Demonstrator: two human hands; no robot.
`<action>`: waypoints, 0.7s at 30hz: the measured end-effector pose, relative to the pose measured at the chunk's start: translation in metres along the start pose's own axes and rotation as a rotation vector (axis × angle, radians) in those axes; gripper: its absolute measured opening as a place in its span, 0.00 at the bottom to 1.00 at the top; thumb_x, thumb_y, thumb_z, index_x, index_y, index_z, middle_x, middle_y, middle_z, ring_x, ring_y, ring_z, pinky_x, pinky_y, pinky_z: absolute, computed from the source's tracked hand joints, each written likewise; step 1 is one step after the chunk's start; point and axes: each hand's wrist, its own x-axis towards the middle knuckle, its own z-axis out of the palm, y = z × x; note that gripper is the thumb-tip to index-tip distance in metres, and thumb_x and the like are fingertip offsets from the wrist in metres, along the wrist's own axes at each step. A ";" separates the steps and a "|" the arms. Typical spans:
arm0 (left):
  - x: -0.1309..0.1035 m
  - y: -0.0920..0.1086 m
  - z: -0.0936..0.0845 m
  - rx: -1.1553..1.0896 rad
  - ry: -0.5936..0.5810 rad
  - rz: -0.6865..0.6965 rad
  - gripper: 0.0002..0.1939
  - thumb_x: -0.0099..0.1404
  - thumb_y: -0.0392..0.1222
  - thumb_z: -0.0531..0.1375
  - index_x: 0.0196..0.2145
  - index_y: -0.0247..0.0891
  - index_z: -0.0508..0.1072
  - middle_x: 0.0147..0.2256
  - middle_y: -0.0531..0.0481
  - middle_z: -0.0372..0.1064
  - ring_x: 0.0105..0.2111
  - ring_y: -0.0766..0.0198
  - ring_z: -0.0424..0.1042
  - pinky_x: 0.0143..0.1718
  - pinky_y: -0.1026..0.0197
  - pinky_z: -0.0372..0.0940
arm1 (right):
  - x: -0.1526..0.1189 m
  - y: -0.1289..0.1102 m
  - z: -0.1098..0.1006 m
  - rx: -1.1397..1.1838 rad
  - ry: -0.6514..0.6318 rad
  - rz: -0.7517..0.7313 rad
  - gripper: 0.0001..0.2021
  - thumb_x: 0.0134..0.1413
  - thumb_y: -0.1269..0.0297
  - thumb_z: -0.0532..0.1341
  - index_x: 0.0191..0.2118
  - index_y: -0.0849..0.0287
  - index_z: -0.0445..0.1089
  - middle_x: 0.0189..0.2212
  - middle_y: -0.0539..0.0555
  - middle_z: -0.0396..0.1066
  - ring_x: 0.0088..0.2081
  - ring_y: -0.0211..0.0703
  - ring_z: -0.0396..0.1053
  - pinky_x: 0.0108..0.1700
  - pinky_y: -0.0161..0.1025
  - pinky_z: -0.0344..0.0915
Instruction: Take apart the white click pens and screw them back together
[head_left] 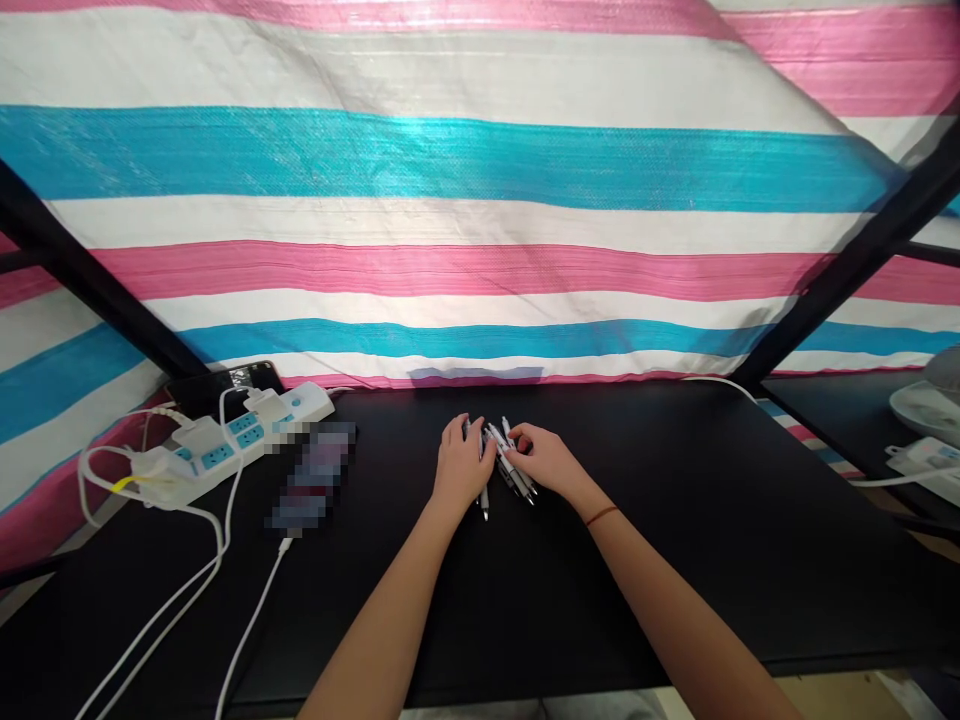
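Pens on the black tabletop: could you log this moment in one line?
left hand: over pens, grip unclear | right hand: at pens, grip unclear | surface: black tabletop | left side: power strip

White pens (504,447) with dark markings lying bunched on black tabletop (750,480), tips pointing near; another pen (484,499) lying just left.

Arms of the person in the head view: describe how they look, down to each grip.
The left grip is a bare hand, without a glove, and the left forearm shows no sleeve. The right grip is likewise gloveless, the right forearm sleeveless, with a thin reddish-brown band circling the wrist.
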 end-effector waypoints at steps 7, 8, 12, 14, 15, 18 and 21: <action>-0.001 0.006 0.004 0.022 -0.185 -0.087 0.30 0.68 0.50 0.45 0.59 0.24 0.57 0.62 0.28 0.48 0.63 0.43 0.45 0.60 0.43 0.47 | -0.008 -0.003 0.010 -0.115 0.038 -0.005 0.10 0.57 0.58 0.55 0.41 0.56 0.67 0.20 0.48 0.69 0.24 0.40 0.66 0.27 0.33 0.52; 0.001 0.007 0.004 -0.002 -0.227 -0.036 0.29 0.69 0.50 0.44 0.60 0.26 0.56 0.62 0.30 0.47 0.63 0.45 0.44 0.60 0.43 0.47 | -0.009 -0.004 0.010 -0.113 0.033 -0.015 0.10 0.59 0.58 0.53 0.41 0.55 0.67 0.21 0.49 0.70 0.24 0.40 0.67 0.27 0.33 0.52; 0.005 0.008 0.004 -0.017 -0.258 0.097 0.26 0.70 0.47 0.44 0.59 0.30 0.59 0.63 0.33 0.46 0.64 0.47 0.44 0.60 0.44 0.49 | -0.013 -0.005 0.008 -0.101 -0.008 -0.050 0.11 0.61 0.62 0.51 0.44 0.54 0.67 0.26 0.50 0.72 0.27 0.40 0.69 0.29 0.32 0.54; 0.006 0.008 0.003 0.034 -0.194 0.094 0.23 0.69 0.46 0.47 0.57 0.34 0.63 0.63 0.35 0.46 0.63 0.44 0.43 0.59 0.41 0.50 | -0.014 -0.005 0.007 -0.138 -0.011 -0.052 0.11 0.60 0.62 0.52 0.46 0.53 0.67 0.28 0.50 0.72 0.29 0.40 0.69 0.30 0.32 0.55; 0.006 0.008 0.002 0.059 -0.166 0.095 0.21 0.68 0.45 0.48 0.56 0.37 0.65 0.63 0.36 0.47 0.63 0.44 0.44 0.58 0.40 0.50 | -0.015 -0.006 0.007 -0.166 -0.009 -0.047 0.11 0.60 0.61 0.53 0.46 0.52 0.67 0.29 0.50 0.72 0.29 0.41 0.69 0.31 0.33 0.55; 0.006 0.005 -0.003 0.085 -0.136 0.144 0.19 0.68 0.43 0.48 0.52 0.41 0.69 0.60 0.41 0.55 0.62 0.49 0.50 0.59 0.44 0.52 | -0.016 -0.009 0.005 -0.254 -0.009 -0.024 0.12 0.60 0.57 0.52 0.48 0.47 0.67 0.31 0.50 0.72 0.32 0.42 0.70 0.29 0.33 0.54; 0.004 0.000 -0.009 0.072 -0.184 0.158 0.21 0.69 0.46 0.46 0.55 0.38 0.67 0.60 0.41 0.56 0.62 0.51 0.49 0.61 0.44 0.49 | -0.018 -0.010 0.003 -0.313 -0.019 -0.022 0.14 0.62 0.54 0.49 0.49 0.43 0.66 0.34 0.49 0.73 0.35 0.44 0.71 0.29 0.34 0.53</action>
